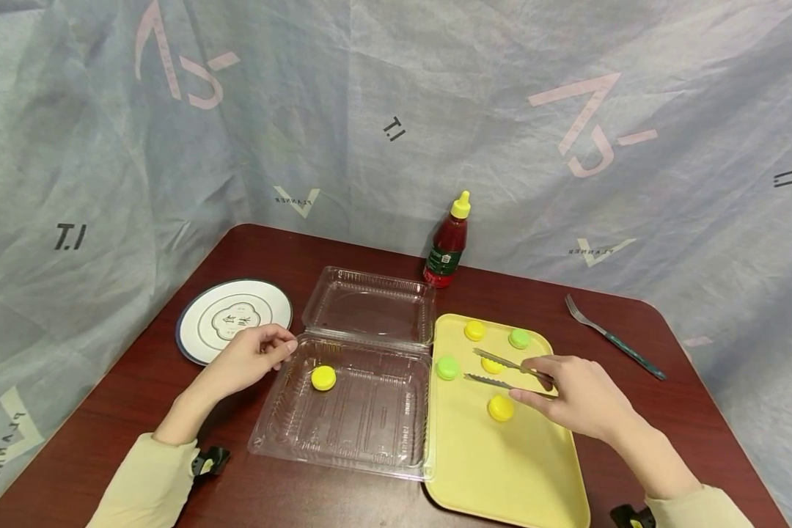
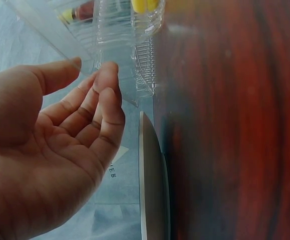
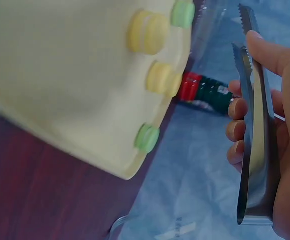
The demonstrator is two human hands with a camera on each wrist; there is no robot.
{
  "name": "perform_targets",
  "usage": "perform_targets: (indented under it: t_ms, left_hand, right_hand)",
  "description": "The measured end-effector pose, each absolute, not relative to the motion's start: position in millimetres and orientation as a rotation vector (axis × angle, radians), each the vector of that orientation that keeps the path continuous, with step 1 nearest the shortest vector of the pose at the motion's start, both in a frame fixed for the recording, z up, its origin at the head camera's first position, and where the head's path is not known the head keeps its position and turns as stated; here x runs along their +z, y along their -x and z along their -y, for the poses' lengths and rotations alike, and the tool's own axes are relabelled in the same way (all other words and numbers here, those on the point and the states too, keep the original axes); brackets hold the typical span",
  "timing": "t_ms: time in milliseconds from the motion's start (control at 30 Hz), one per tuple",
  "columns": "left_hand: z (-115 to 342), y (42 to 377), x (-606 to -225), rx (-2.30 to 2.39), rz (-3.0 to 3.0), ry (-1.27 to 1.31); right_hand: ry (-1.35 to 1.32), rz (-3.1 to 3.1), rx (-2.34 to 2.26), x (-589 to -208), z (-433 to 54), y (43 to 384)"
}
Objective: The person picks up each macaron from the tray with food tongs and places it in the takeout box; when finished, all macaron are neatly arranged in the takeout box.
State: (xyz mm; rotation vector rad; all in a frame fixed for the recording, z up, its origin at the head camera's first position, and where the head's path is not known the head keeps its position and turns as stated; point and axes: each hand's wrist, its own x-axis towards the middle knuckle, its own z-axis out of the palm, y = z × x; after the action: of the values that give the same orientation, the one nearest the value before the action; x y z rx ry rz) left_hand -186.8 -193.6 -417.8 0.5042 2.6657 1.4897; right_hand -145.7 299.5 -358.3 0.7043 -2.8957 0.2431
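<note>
Backdrop [image 1: 343, 110]: creased grey-blue cloth, pink and dark lettering, "PLANNER" reading backwards.
Table [image 1: 680, 425]: dark red-brown, wood-grained.
Box [image 1: 363, 433]: clear plastic, ribbed base nearest the person, lid [image 1: 369, 304] laid back behind it.
Box contents: one yellow macaron [image 1: 323, 378], toward the left rear of the base.
Tray [image 1: 501, 469]: pale yellow, just right of the box; five macarons spread over its far half, three yellow, two green [image 1: 447, 368].
Left hand [image 1: 254, 356]: fingers bent, thumb near the fingertips, at the base's rear left corner; cannot tell whether it pinches the rim.
Right hand [image 1: 584, 396]: grips metal tongs [image 3: 257, 155] above the tray.
Tongs: serrated tips spread apart, pointing left; from the head view, one arm crosses in front of the middle yellow macaron.
Plate [image 1: 264, 297]: white, dark blue edge, characters at centre; left of the box, partly behind the left hand.
Bottle [image 1: 450, 236]: upright by the lid's far right corner; red, green label, yellow cap.
Fork [image 1: 606, 333]: right of the tray, greenish handle toward the person.
</note>
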Motion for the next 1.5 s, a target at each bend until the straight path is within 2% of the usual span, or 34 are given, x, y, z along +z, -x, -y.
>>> perform_targets:
  t_ms: [567,1500]
  left_hand:
    - [193,187,-418,1.501,-2.652,-0.501]
    - [194,186,-418,1.52,-2.632,-0.504]
  right_hand:
    - [-0.619,2.945,0.243,-377,-335,120]
    - [-0.641,2.956,0.251,-394,-344,114]
